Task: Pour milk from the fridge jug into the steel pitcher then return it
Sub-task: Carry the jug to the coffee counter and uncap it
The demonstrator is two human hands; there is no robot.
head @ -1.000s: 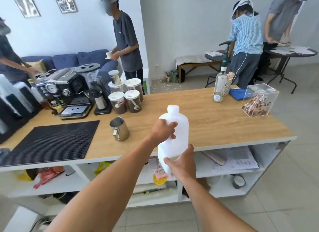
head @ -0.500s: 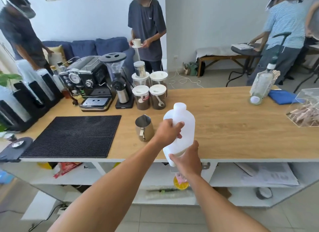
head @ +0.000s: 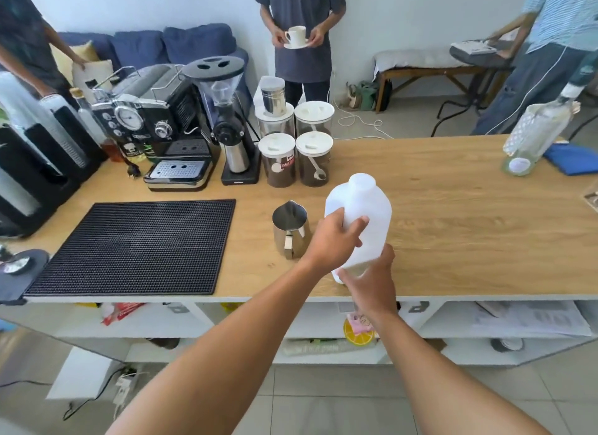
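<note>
A white plastic milk jug (head: 364,208) with its cap on stands upright over the front part of the wooden counter (head: 453,214). My left hand (head: 336,238) grips its handle side, and my right hand (head: 372,282) cups its base from below. Whether the base rests on the counter I cannot tell. The steel pitcher (head: 289,229) stands just left of the jug, spout pointing away, handle toward me. It looks bare inside.
A black rubber mat (head: 136,247) lies at the left. Behind it stand an espresso machine (head: 161,136), a grinder (head: 226,120) and several lidded jars (head: 294,146). A glass bottle (head: 534,133) and blue cloth (head: 572,157) are far right. People stand beyond the counter.
The jug and both hands have come forward over the counter, beside the pitcher. The view has shifted closer and lower, so the counter fills more of the frame.
</note>
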